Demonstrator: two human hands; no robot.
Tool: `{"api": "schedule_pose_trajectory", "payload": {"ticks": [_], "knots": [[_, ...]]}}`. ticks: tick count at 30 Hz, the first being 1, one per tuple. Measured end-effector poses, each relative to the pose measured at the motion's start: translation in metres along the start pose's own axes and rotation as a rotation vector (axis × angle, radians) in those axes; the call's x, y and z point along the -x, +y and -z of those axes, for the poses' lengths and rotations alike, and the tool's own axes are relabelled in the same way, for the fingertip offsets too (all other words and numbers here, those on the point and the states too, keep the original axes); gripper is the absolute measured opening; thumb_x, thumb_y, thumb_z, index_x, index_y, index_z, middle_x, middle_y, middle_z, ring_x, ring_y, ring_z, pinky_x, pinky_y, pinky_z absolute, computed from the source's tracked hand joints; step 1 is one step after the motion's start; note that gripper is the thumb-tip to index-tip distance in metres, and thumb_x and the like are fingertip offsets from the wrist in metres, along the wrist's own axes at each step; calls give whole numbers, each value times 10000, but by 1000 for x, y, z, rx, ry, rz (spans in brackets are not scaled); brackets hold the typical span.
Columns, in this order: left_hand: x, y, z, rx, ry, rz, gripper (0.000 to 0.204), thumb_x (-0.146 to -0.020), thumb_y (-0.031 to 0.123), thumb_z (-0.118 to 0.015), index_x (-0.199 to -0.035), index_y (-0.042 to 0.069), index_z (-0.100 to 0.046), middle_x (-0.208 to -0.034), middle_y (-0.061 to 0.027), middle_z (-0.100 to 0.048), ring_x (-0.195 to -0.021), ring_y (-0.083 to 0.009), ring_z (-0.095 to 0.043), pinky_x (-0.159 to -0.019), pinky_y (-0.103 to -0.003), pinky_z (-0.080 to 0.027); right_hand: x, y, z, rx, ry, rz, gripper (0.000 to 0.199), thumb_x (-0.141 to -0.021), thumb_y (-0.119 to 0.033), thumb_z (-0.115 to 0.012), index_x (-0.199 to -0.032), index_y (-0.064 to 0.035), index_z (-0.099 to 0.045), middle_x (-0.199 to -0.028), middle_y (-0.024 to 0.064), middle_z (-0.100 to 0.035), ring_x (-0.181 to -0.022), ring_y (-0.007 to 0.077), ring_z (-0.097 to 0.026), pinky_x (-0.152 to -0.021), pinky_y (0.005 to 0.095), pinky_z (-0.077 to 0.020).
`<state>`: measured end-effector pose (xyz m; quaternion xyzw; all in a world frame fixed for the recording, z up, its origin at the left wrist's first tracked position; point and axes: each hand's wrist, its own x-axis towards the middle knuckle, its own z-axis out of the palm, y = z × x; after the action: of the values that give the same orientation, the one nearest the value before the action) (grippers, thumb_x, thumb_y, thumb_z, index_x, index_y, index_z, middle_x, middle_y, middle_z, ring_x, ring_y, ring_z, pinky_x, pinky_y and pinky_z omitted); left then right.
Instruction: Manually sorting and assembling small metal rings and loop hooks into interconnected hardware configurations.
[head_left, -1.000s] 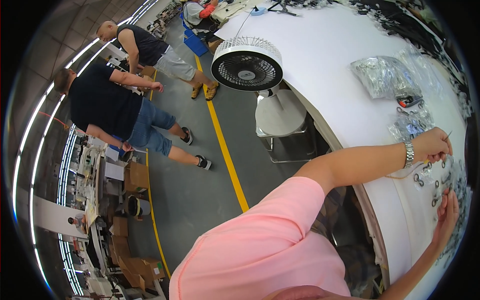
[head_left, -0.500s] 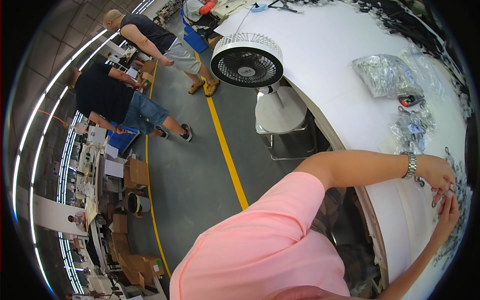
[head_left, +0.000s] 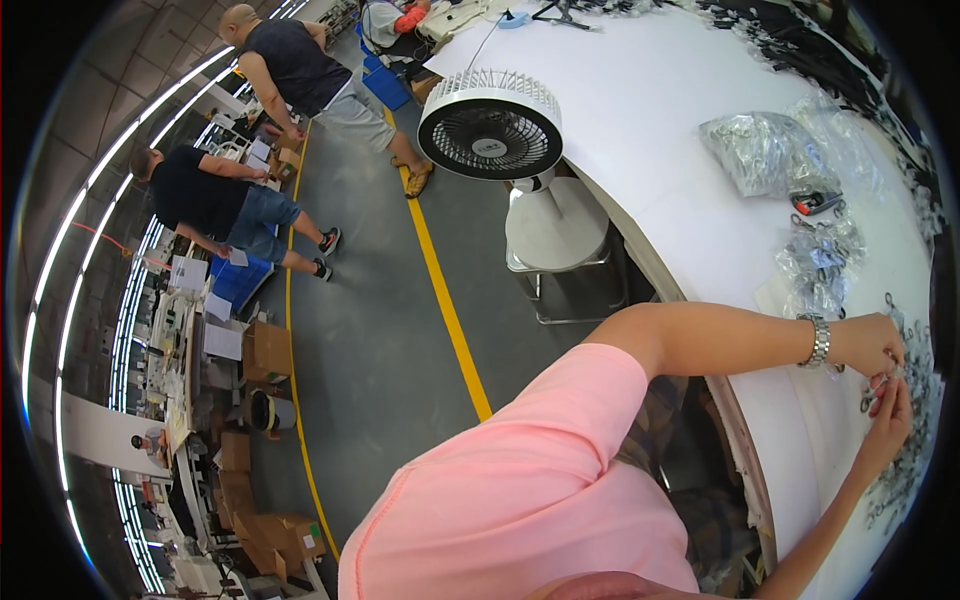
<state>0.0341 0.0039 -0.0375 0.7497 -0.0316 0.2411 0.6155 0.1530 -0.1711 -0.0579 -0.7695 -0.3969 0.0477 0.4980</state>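
Observation:
My left hand [head_left: 868, 342], with a metal watch on its wrist, is closed with its fingertips pinched together over the white table. Right below it, my right hand [head_left: 890, 420] has its fingers closed on a small silvery metal hook-like piece [head_left: 868, 400]. The fingertips of both hands meet around it, and its exact kind is too small to tell. Beside and beyond the hands lies a spread pile of similar small metal pieces [head_left: 912, 440]. Whether my left fingers grip a piece of their own is hidden.
On the white table [head_left: 640, 110] lie a clear plastic bag of parts [head_left: 765, 150], a red-and-black tool [head_left: 816, 203] and a smaller bag [head_left: 822, 260]. A fan [head_left: 490, 140] stands on a stool [head_left: 555, 235]. Two people stand by a workbench across the aisle; cardboard boxes [head_left: 268, 350] line it.
My hands have shifted slightly, and the metal piece shows more plainly at the right fingers. Across the aisle, both standing people have changed their stance and arm positions.

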Motion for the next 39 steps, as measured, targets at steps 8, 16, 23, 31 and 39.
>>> {"api": "schedule_pose_trajectory", "payload": {"ticks": [8,16,23,31,39], "knots": [[-7,-21,22,512,-259,226,140,-896,66,-699,-944,-61,-734,-806,-109,-745,-671,-157,-699,-611,-261,-561,-2,-7,-6,-109,29,37,239,-1072,-231,-575,-1033,-23,-685,-816,-45,-561,-697,38,-444,-635,203,-369],[-9,13,17,345,-306,140,232,-900,122,-721,-1062,-40,-762,-844,-96,-769,-687,-96,-683,-639,-240,-557,10,-17,30,-123,115,-4,241,-1068,-213,-580,-1104,-5,-696,-858,-42,-586,-718,39,-470,-651,194,-386],[5,31,81,281,166,189,237,-986,152,-634,-1109,-9,-757,-781,-3,-648,-600,-39,-495,-519,-187,-388,-20,-58,27,497,568,282,569,-976,-212,-674,-1457,17,-474,-1418,201,-575,-1328,335,-545,-1124,415,-402],[-3,39,82,388,639,-1,204,-1018,89,-560,-1085,-33,-710,-770,11,-627,-601,-33,-494,-513,-172,-379,12,-97,-31,535,32,600,241,-912,-111,-671,-1146,-65,-705,-1204,118,-682,-1133,333,-634,-970,444,-506],[38,41,90,23,600,27,202,-998,95,-566,-1005,-19,-733,-705,2,-636,-547,-39,-482,-490,-203,-367,-28,-68,-61,789,-345,613,150,-875,-91,-689,-1016,-42,-706,-1017,68,-691,-969,289,-654,-812,416,-534]]}}
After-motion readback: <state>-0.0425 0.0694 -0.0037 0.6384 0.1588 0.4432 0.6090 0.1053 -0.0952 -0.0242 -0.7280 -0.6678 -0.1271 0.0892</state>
